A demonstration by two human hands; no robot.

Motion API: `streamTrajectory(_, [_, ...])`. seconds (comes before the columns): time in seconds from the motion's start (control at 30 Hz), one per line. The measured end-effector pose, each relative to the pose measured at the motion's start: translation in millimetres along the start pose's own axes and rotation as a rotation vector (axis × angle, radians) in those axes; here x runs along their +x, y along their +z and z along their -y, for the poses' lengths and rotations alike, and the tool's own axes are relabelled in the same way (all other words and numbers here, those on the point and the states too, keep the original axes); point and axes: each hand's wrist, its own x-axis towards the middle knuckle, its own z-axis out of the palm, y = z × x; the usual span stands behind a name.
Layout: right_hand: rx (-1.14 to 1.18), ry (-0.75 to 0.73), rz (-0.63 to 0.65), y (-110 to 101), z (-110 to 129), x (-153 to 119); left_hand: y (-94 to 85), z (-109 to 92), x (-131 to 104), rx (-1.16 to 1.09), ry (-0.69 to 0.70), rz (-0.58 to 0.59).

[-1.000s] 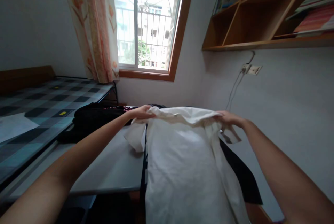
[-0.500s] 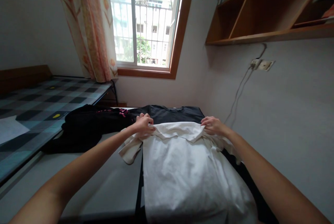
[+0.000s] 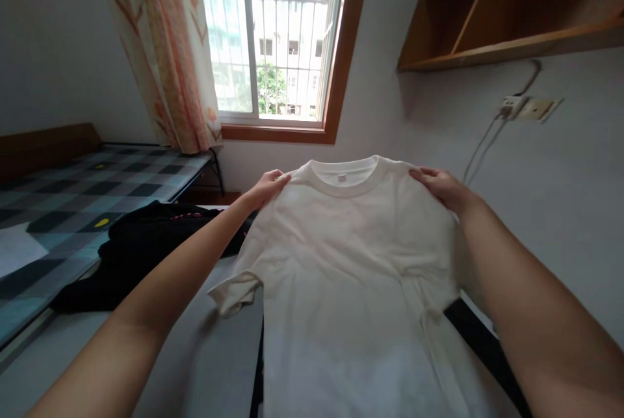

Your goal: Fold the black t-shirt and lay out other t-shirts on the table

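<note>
A white short-sleeved T-shirt (image 3: 341,262) is stretched between my two hands, its round collar toward the window and its lower part reaching the bottom of the view. My left hand (image 3: 267,189) pinches the left shoulder seam. The right shoulder is gripped by my right hand (image 3: 439,185). Under the shirt lies a dark garment, of which a black strip shows at the lower right. Black clothing (image 3: 146,242) with pink marks is heaped to the left of the shirt, on the pale table (image 3: 205,346).
At the left stands a bed with a checked cover (image 3: 63,190) and a sheet of paper (image 3: 19,249). A curtain (image 3: 170,47) hangs beside the barred window (image 3: 287,47). Wooden shelves (image 3: 487,54) and a socket with a cord (image 3: 531,108) are on the right wall.
Both hands have risen and moved apart with the shirt. The folded-over top edge has opened out, showing the collar. The dark shirt behind is now mostly covered.
</note>
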Motion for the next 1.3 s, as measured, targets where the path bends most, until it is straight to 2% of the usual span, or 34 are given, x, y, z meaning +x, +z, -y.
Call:
streamTrajectory(0.07, [-0.362,0.115,-0.042,27,-10,15,7.3,25,16,0.296,-0.066,-0.049])
streamTrajectory(0.13, [-0.757,0.192,-0.047,59,-23,20,13.7,51,24,0.469,-0.156,-0.003])
streamTrajectory(0.17, [-0.867,0.206,-0.013,76,-29,18,16.0,61,25,0.505,-0.19,0.021])
streamTrajectory(0.3, [-0.956,0.14,0.118,129,-44,8,15.9,86,24,0.528,-0.243,0.016])
streamTrajectory(0.4, [-0.956,0.102,0.115,148,-47,8,7.6,88,22,0.533,-0.289,0.028])
streamTrajectory(0.5, [-0.897,0.151,0.058,155,-51,15,0.8,85,19,0.536,-0.306,0.073])
streamTrajectory(0.57, [-0.845,0.199,-0.027,157,-54,18,0.7,83,19,0.549,-0.274,0.072])
streamTrajectory(0.73, [-0.721,0.187,-0.326,155,-51,23,12.0,75,29,0.606,-0.11,-0.079])
streamTrajectory(0.83, [-0.605,0.202,-0.38,147,-40,32,19.8,67,39,0.678,-0.041,-0.176])
streamTrajectory(0.97, [-0.536,0.242,-0.454,139,-32,48,28.3,66,46,0.792,-0.089,-0.226])
streamTrajectory(1.03, [-0.556,0.25,-0.449,142,-36,53,31.3,74,46,0.861,-0.131,-0.211])
streamTrajectory(1.13, [-0.621,0.263,-0.315,153,-50,53,33.6,92,42,0.986,-0.181,-0.134])
streamTrajectory(1.23, [-0.712,0.271,-0.157,165,-65,49,33.7,107,37,1.041,-0.156,-0.11])
streamTrajectory(1.3, [-0.764,0.253,-0.116,169,-70,49,32.9,111,35,1.027,-0.125,-0.128])
